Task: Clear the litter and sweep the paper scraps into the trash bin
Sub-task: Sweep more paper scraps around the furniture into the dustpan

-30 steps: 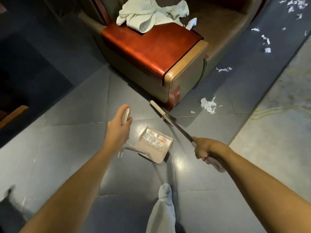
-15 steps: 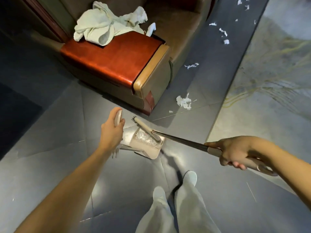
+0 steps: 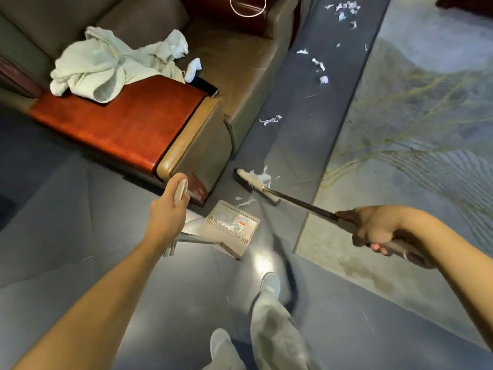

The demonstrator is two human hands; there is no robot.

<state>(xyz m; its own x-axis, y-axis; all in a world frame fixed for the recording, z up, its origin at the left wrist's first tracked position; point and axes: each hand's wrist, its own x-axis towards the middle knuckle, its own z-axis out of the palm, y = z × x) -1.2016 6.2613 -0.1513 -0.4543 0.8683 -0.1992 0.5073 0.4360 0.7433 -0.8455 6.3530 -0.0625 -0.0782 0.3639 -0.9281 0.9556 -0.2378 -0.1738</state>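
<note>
My left hand [image 3: 168,214] grips the upright handle of a beige dustpan [image 3: 230,227], which stands on the grey floor and holds white paper scraps. My right hand [image 3: 373,231] grips the handle of a broom [image 3: 256,185]. The broom's head lies on the floor just beyond the dustpan, touching a clump of white paper scraps [image 3: 260,176]. A few small scraps [image 3: 245,202] lie between the broom head and the dustpan's mouth. More scraps [image 3: 270,120] trail up the dark floor strip to a cluster at the top [image 3: 345,9]. No trash bin is in view.
A brown armchair with a red wooden armrest [image 3: 120,121] stands at the upper left, a pale cloth [image 3: 106,68] heaped on it. Its corner is right next to the dustpan. My legs and shoes [image 3: 269,284] are at the bottom. A patterned carpet [image 3: 413,129] lies on the right.
The broom head has swung out of the dustpan to the paper clump beyond it. The dustpan has shifted forward toward the armchair corner. My view has moved closer and to the right.
</note>
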